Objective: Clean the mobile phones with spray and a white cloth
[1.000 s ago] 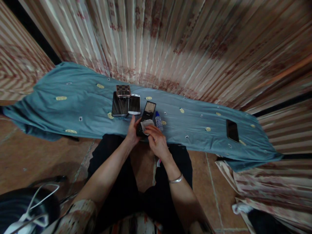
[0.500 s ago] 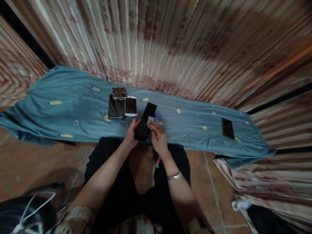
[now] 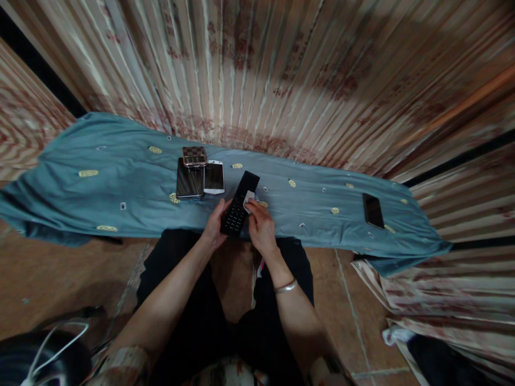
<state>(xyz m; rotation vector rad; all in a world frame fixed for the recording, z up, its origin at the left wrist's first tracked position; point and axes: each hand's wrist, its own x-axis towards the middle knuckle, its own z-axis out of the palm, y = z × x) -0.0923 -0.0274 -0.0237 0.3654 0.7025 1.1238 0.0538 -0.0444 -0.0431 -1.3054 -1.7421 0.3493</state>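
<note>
An unfolded black flip phone (image 3: 233, 219), its keypad facing up, tilts above the cloth's near edge. My left hand (image 3: 214, 226) grips its lower left side, the thumb along the edge. With pinched fingers, my right hand (image 3: 262, 225) holds a small white pad (image 3: 248, 198) against the phone's right side near the hinge; whether it is cloth or paper I cannot tell. Left of the hands lie a white smartphone (image 3: 214, 177) and a larger dark-screened device (image 3: 190, 181). A brown checkered item (image 3: 194, 155) rests on that device's far end.
A blue-green cloth (image 3: 132, 182) with yellow pineapple prints covers the narrow table. Another dark phone (image 3: 373, 210) lies near its right end. A pleated curtain (image 3: 257, 96) hangs close behind. A white cable (image 3: 60, 343) lies over a black seat (image 3: 44, 359) at lower left.
The white pad has shifted slightly up along the flip phone, toward the hinge, with my right hand. My left hand keeps its grip. The whole view has moved a little.
</note>
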